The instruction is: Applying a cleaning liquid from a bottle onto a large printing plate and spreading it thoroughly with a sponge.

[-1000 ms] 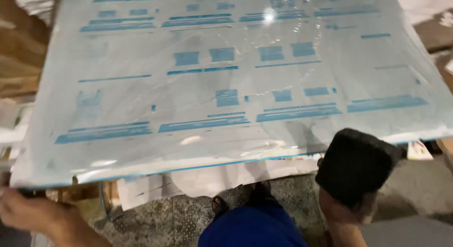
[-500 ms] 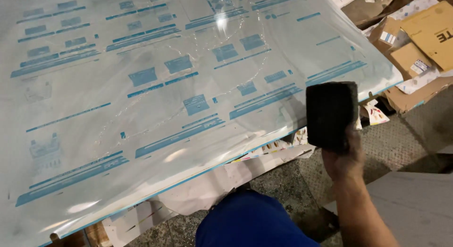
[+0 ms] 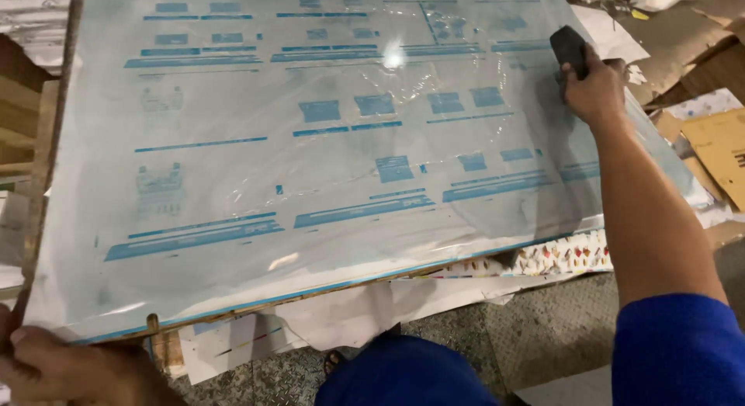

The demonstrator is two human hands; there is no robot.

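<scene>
A large flat sheet (image 3: 326, 157) with pale blue printed blocks and lines fills most of the view, lying tilted on a wooden board whose edge shows along the near side. My right hand (image 3: 594, 84) is stretched out over the sheet's far right part, shut on a small black block (image 3: 569, 47) that it presses on the surface. My left hand (image 3: 74, 367) grips the near left corner of the sheet and board. Part of my blue clothing (image 3: 403, 375) shows below the sheet.
Flattened brown cardboard (image 3: 718, 142) and paper scraps lie on the floor at the right. Loose white and patterned paper sheets (image 3: 559, 258) stick out under the board. A grey metal tread floor (image 3: 543, 344) lies beneath. Wooden boards (image 3: 19, 103) stand at the left.
My right hand has carried the black block from the sheet's near right edge up onto its far right area. The view has shifted, and my left hand shows again at the near left corner.
</scene>
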